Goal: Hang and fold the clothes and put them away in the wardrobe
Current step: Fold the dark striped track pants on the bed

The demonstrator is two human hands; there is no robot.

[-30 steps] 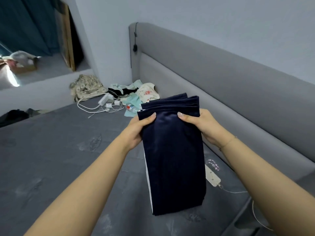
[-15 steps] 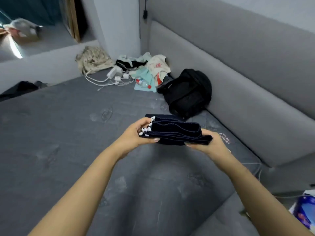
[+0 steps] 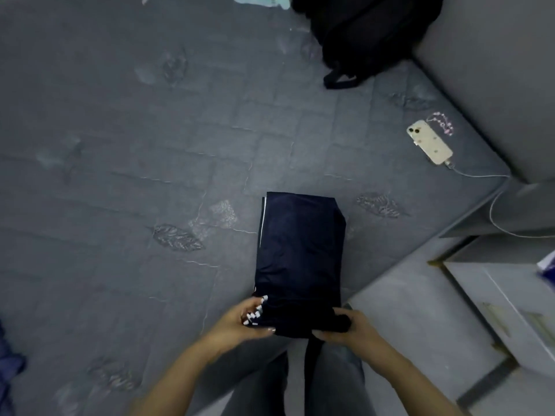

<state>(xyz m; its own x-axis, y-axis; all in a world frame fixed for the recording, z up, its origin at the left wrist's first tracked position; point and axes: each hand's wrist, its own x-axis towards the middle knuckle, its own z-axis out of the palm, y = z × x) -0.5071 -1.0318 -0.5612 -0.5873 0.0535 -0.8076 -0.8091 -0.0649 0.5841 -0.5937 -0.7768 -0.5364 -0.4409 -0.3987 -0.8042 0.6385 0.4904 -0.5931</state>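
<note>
A folded dark navy garment [image 3: 300, 253] with a thin white stripe along its left edge lies flat on the grey quilted bed [image 3: 120, 175], near the bed's front corner. My left hand [image 3: 243, 324] grips the garment's near left corner, where small white marks show on the cloth. My right hand [image 3: 345, 327] pinches its near right corner. Both hands hold the near end while the far end rests on the bed. The wardrobe is not in view.
A black backpack [image 3: 360, 34] sits at the far side by the grey padded headboard [image 3: 495, 70]. A phone [image 3: 429, 142] on a white charging cable lies to the right. A pale bedside cabinet [image 3: 495, 295] stands at lower right. Blue cloth [image 3: 7, 364] shows at the left edge.
The garment was held up hanging, then held folded in the air, and now lies flat on the bed. My view has tilted down and both hands have dropped towards the bed's edge.
</note>
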